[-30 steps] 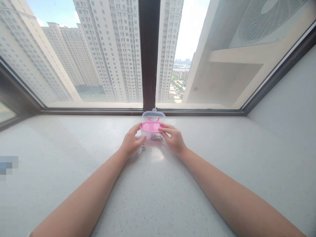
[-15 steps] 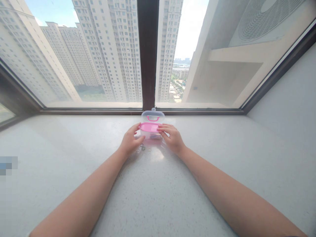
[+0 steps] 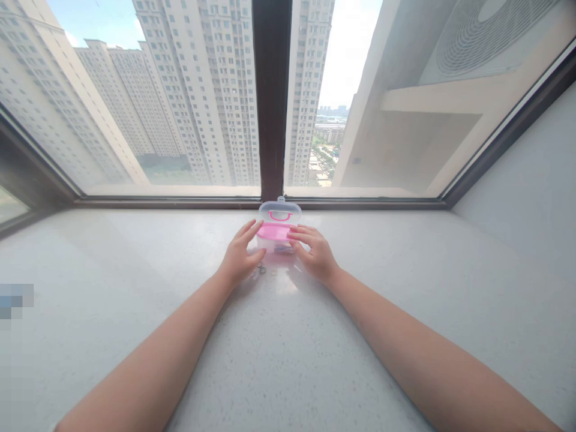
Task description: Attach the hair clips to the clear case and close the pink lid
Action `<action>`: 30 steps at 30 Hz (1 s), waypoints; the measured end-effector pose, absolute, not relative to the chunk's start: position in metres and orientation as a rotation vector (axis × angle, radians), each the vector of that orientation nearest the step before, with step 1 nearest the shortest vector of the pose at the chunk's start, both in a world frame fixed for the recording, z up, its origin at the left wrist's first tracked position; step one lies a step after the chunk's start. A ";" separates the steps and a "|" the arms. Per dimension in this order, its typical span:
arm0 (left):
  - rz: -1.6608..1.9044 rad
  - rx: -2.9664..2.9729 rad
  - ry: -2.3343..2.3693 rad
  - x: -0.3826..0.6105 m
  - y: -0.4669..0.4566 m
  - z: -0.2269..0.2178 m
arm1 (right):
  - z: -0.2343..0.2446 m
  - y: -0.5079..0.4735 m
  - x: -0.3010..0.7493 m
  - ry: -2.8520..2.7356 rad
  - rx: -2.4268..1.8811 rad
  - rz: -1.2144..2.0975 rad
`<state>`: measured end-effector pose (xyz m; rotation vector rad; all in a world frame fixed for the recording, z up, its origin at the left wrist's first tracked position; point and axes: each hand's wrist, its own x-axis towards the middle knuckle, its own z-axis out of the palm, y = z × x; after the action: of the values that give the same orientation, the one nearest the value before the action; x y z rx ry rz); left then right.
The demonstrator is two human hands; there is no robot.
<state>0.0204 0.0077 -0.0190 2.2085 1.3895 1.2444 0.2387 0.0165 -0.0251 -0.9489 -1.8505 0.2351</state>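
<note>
A small clear plastic box [image 3: 266, 246] stands by the window, with a pink tray [image 3: 275, 231] in its top. Its clear lid [image 3: 279, 210], with a pink handle [image 3: 279, 216], is tipped up at the back. At the box's left end is my left hand [image 3: 240, 257], fingers spread and thumb apart; its fingertips are close to the tray's rim. My right hand [image 3: 316, 255] has its fingers over the tray's right end and its thumb just below, pinching the rim. Dark contents [image 3: 283, 248] show through the box wall, too unclear to name. Small rings [image 3: 263, 270] lie in front.
The box stands on a pale speckled windowsill [image 3: 279, 348]. Behind it are the dark window frame [image 3: 272, 108] and glass panes. A white wall [image 3: 526, 156] bounds the right side. A blurred patch [image 3: 13, 300] covers something at the far left.
My left fingers have lifted and spread a little at the box's left end, and the hand now covers part of the rings. My right hand stays on the tray's right end.
</note>
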 end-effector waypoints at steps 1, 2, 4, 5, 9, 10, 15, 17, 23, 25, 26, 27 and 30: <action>1.232 2.237 1.385 0.020 0.007 -0.019 | -0.025 0.016 0.239 -1.852 -0.953 0.228; 1.221 2.260 1.376 0.020 0.007 -0.019 | -0.025 0.016 0.239 -1.853 -0.958 0.222; 1.212 2.292 1.350 0.021 0.006 -0.019 | -0.025 0.016 0.239 -1.863 -0.967 0.209; 1.209 2.306 1.338 0.021 0.006 -0.020 | -0.026 0.015 0.239 -1.871 -0.971 0.201; 1.198 2.323 1.331 0.021 0.007 -0.023 | -0.026 0.015 0.240 -1.908 -0.975 0.180; 1.190 2.320 1.338 0.022 0.007 -0.023 | -0.025 0.015 0.241 -1.915 -0.978 0.179; 1.163 2.298 1.369 0.023 0.006 -0.021 | -0.022 0.012 0.240 -1.942 -1.017 0.182; 1.157 2.298 1.372 0.023 0.006 -0.020 | -0.020 0.010 0.240 -1.947 -1.046 0.178; 1.137 2.321 1.377 0.023 0.006 -0.020 | -0.018 0.006 0.238 -2.034 -1.055 0.161; 1.130 2.341 1.377 0.023 0.006 -0.020 | -0.018 0.005 0.238 -2.086 -1.056 0.158; 1.126 2.352 1.378 0.024 0.006 -0.019 | -0.018 0.005 0.238 -2.105 -1.062 0.152; 1.123 2.362 1.382 0.024 0.006 -0.018 | -0.018 0.005 0.237 -2.121 -1.069 0.144; 1.108 2.388 1.419 0.026 0.004 -0.016 | -0.018 0.006 0.237 -2.148 -1.080 0.127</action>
<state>0.0257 0.0038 -0.0161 2.3881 1.4192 1.1082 0.2372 0.0056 -0.0183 -1.0799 -2.1476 0.1265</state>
